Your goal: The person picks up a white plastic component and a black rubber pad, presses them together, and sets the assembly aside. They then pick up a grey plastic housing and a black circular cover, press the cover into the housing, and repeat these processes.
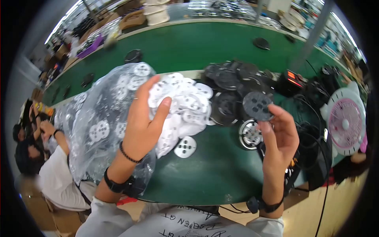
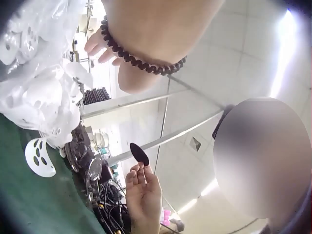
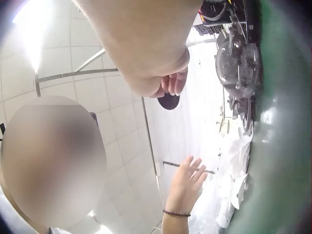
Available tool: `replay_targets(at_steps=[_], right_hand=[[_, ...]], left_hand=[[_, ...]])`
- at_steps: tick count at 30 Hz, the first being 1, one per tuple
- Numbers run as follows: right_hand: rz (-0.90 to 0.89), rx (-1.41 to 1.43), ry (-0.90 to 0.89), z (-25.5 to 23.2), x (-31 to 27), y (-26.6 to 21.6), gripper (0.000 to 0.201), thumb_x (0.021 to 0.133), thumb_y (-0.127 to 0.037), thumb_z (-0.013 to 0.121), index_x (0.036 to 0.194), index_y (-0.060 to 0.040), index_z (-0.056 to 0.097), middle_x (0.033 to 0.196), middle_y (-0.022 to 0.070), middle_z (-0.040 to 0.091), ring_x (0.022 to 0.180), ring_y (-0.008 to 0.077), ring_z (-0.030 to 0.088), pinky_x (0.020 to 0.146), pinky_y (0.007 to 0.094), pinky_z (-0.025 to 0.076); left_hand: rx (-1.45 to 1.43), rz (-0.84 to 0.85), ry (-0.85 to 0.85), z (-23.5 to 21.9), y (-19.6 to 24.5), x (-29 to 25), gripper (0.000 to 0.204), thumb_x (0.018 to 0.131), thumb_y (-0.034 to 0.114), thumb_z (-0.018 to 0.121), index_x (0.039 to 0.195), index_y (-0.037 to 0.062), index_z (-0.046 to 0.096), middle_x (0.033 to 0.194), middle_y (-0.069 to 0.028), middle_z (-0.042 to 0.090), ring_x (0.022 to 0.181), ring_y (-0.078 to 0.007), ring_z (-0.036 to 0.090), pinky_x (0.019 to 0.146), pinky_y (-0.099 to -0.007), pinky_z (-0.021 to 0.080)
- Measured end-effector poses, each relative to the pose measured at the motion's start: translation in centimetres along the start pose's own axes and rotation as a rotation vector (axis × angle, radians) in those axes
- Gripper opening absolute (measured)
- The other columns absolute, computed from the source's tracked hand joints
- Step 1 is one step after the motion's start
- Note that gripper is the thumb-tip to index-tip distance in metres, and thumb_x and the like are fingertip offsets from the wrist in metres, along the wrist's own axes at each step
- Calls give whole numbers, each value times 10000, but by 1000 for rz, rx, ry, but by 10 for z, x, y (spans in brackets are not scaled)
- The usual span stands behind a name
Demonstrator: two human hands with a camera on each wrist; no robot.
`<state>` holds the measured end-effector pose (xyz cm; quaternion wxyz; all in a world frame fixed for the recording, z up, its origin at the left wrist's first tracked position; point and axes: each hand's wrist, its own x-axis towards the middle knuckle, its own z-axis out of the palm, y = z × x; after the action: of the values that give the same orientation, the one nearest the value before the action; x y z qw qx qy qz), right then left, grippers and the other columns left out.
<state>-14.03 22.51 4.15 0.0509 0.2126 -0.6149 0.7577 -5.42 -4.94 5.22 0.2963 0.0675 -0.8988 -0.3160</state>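
Note:
My right hand [image 1: 281, 138] pinches a dark round disc with several holes [image 1: 257, 106] between thumb and fingers, raised over the bench. In the left wrist view the same disc [image 2: 139, 153] shows nearly edge-on. My left hand [image 1: 147, 116] is held up with thumb and fingers spread, overlapping the edge of a pile of white discs with holes [image 1: 183, 98]; nothing shows in it. One loose white disc [image 1: 185, 147] lies on the green bench in front of the pile. Beside the pile are several shiny black round parts [image 1: 226, 106], and a silver-rimmed round part [image 1: 250, 135] lies below the dark disc.
A clear plastic bag [image 1: 92, 118] holding more white discs lies at the left. Cables, a black device with a red display [image 1: 294, 79] and a pink-and-white fan [image 1: 346, 122] stand at the right. A green belt [image 1: 197, 43] runs behind, carrying a few black parts. Another person [image 1: 59, 170] sits at the left.

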Motion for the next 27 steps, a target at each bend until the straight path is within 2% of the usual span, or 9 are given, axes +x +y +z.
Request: replay_targets(at_steps=[2, 5, 8, 12, 16, 18, 22, 24, 27], right_hand=[[-87, -33, 153, -16, 7, 2, 259, 937, 65, 624, 1194, 51, 598, 1055, 46, 588, 944, 83, 581, 851, 211, 472], [-317, -148, 332, -37, 25, 10, 189, 982, 7, 594, 1170, 17, 581, 1260, 111, 565, 1072, 114, 566, 925, 258, 473], [-284, 10, 335, -45, 30, 9, 201, 1032, -41, 531, 1229, -2, 519, 1222, 109, 584, 1125, 147, 583, 983, 313, 501], [-264, 39, 318, -36, 29, 8, 266, 1020, -12, 535, 1285, -2, 507, 1128, 102, 589, 1021, 153, 637, 858, 282, 563], [-198, 53, 236, -38, 27, 6, 429, 984, 33, 552, 1403, 6, 465, 1109, 86, 576, 974, 136, 655, 821, 266, 568], [-196, 44, 200, -39, 25, 4, 473, 950, 68, 581, 1405, 8, 466, 1096, 83, 582, 1011, 144, 663, 815, 256, 566], [-120, 70, 164, -32, 22, -2, 536, 898, 129, 618, 1404, 52, 455, 1187, 122, 616, 1042, 144, 655, 846, 241, 552], [-86, 89, 122, -33, 18, -1, 513, 892, 133, 625, 1379, 72, 476, 1234, 141, 618, 1028, 147, 656, 866, 242, 552], [-162, 115, 5, -25, 14, 1, 461, 849, 167, 645, 1292, 45, 606, 1214, 131, 617, 1068, 120, 596, 801, 212, 524]], left_hand=[[-8, 81, 5, 9, 28, 4, 493, 934, 105, 671, 1388, 8, 509, 1334, -143, 585, 1214, -275, 556, 1072, -411, 402], [-46, 271, -295, 44, 59, -4, 505, 855, 139, 747, 1302, 15, 550, 1242, -178, 594, 1170, -342, 564, 1022, -419, 426], [-120, 104, -467, 95, 73, -16, 583, 850, 224, 795, 1303, 19, 492, 1091, -170, 627, 944, -317, 645, 828, -397, 520], [-109, 24, -498, 130, 76, -19, 607, 864, 215, 788, 1331, 39, 443, 1002, -150, 638, 791, -272, 668, 705, -367, 532], [-335, -67, -601, 108, 73, -20, 560, 889, 106, 746, 1370, 84, 459, 917, -118, 608, 714, -206, 663, 630, -320, 518], [-192, 115, -608, 87, 66, -25, 505, 890, 65, 729, 1353, 71, 529, 926, -111, 613, 742, -200, 674, 640, -319, 524], [-300, 47, -559, 60, 61, -45, 367, 853, -5, 719, 1211, 56, 663, 922, -109, 610, 764, -208, 665, 688, -311, 519], [-215, 1, -597, 48, 57, -48, 415, 817, -35, 721, 1218, 49, 658, 978, -109, 595, 837, -226, 651, 721, -315, 510], [152, 246, -455, 33, 59, -43, 444, 851, -26, 685, 1279, 23, 575, 1109, -99, 553, 1022, -240, 597, 791, -300, 501]])
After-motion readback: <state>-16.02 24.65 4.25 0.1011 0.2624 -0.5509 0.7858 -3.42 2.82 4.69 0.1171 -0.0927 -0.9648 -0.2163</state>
